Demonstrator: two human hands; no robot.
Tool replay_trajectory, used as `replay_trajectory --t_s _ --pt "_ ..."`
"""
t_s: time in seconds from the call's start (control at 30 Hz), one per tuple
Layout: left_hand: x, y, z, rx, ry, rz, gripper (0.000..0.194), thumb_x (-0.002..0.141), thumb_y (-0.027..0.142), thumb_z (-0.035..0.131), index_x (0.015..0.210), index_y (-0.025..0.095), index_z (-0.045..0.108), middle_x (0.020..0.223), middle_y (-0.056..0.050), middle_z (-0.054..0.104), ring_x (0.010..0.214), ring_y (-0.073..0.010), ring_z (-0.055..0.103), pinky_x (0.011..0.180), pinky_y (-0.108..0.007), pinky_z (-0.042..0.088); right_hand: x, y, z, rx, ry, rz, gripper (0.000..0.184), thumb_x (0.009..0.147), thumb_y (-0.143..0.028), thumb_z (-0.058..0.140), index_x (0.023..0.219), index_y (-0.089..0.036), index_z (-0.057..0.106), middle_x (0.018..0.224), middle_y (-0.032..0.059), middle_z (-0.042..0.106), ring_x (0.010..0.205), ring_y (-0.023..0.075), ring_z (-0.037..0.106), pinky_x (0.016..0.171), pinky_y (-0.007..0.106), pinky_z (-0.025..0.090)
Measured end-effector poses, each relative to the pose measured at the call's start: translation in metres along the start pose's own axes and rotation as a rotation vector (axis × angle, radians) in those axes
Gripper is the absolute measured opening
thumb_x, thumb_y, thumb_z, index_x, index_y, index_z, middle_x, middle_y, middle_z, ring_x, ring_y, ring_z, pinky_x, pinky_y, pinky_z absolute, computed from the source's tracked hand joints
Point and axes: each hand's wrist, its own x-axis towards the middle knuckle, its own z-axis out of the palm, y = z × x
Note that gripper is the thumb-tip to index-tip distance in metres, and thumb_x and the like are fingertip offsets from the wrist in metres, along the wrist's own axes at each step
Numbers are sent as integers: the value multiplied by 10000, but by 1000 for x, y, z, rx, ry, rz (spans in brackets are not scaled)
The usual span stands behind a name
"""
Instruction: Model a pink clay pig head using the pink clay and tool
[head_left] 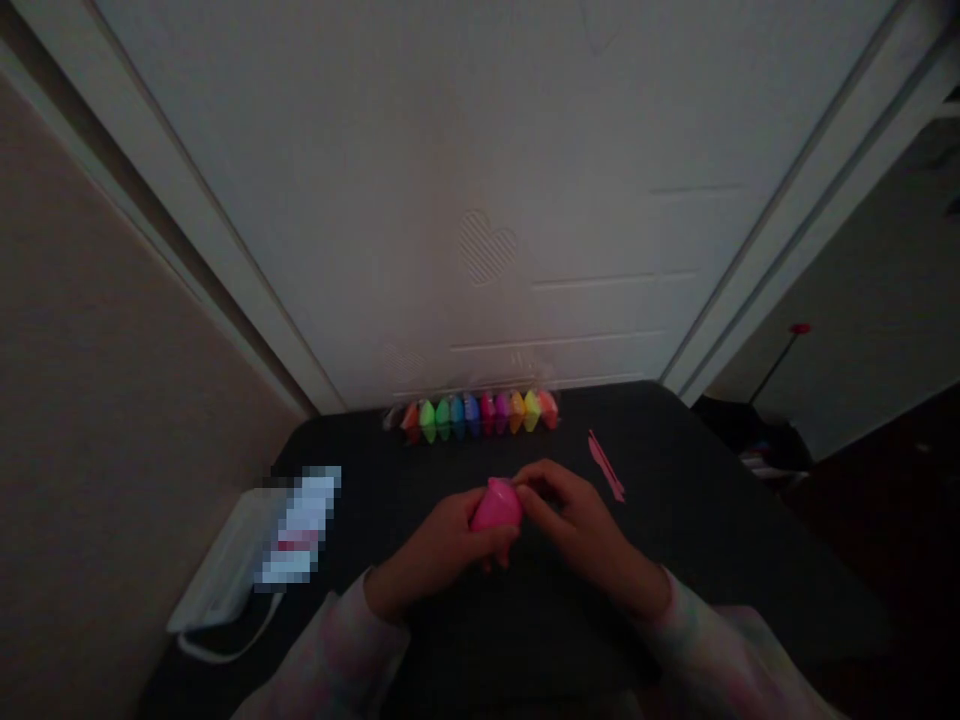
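Observation:
A bright pink lump of modelling clay (496, 506), with a shiny surface like a wrapper, is held above the dark table. My left hand (450, 541) is closed round it from the left, thumb across the near side. My right hand (568, 517) pinches at its upper right edge with thumb and forefinger; the exact bit between those fingertips is too small to make out. To the right of my right hand lie thin pink modelling tools (606, 466).
Along the table's back edge stands a row of several coloured clay packs (472, 414). A blurred-out screen (304, 525) rests by a white case (229, 560) with a cable at the left. Behind the dark table (720, 540) rises a white door (390, 180) with a heart pattern.

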Motion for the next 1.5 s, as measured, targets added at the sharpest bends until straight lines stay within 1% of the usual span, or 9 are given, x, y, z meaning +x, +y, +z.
replay_trajectory --t_s 0.17,0.3,0.5,0.7,0.93,1.13,1.23,1.37,1.5 --pt "15 -46 -10 12 85 41 259 723 358 545 822 120 514 617 16 567 495 -81 504 490 -215 406 6 37 23 35 -219 103 224 768 -331 525 915 -165 554 766 8 575 661 117 516 594 237 397" --pt "18 -60 -15 7 78 43 242 722 363 546 756 125 519 558 28 555 478 -82 503 483 -208 394 7 44 28 5 -242 105 211 776 -358 513 839 -160 547 681 -18 537 598 97 472 539 213 358" --pt "21 -63 -17 -51 13 1 244 697 340 577 798 124 526 570 28 556 445 -68 471 440 -195 367 4 46 29 11 -242 107 203 790 -360 493 815 -164 534 705 -11 545 632 106 479 575 224 368" --pt "22 -62 -18 -45 51 1 334 686 354 587 926 133 516 591 40 543 442 -66 459 441 -199 368 4 50 28 0 -169 135 202 788 -353 492 852 -167 539 755 1 561 676 121 495 617 241 380" --pt "24 -63 -18 -12 74 31 348 687 370 579 933 129 528 656 15 564 513 -87 499 494 -223 417 5 49 25 -19 -163 146 217 787 -359 487 828 -157 555 771 12 565 696 128 500 637 253 382" --pt "24 -64 -18 -25 38 58 362 674 331 595 958 117 528 696 0 576 539 -89 509 516 -232 430 4 49 26 -43 -142 145 251 809 -379 446 817 -165 576 725 0 557 668 121 504 622 250 382" --pt "25 -65 -17 -2 58 72 370 673 335 593 963 115 529 692 -2 576 538 -90 511 519 -235 431 4 50 28 -76 -103 102 232 800 -366 468 829 -171 591 767 13 570 713 132 520 654 260 395" --pt "24 -65 -16 61 93 80 370 678 358 580 957 117 544 672 1 574 537 -99 515 515 -238 427 6 50 26 -92 15 49 178 762 -326 534 850 -185 598 811 21 572 753 140 533 679 264 411" --pt "20 -62 -19 96 133 78 414 663 376 591 991 125 558 667 7 572 524 -96 497 484 -223 398 9 46 20 -100 -30 52 137 763 -289 530 780 -186 618 777 16 603 755 146 551 709 278 409"
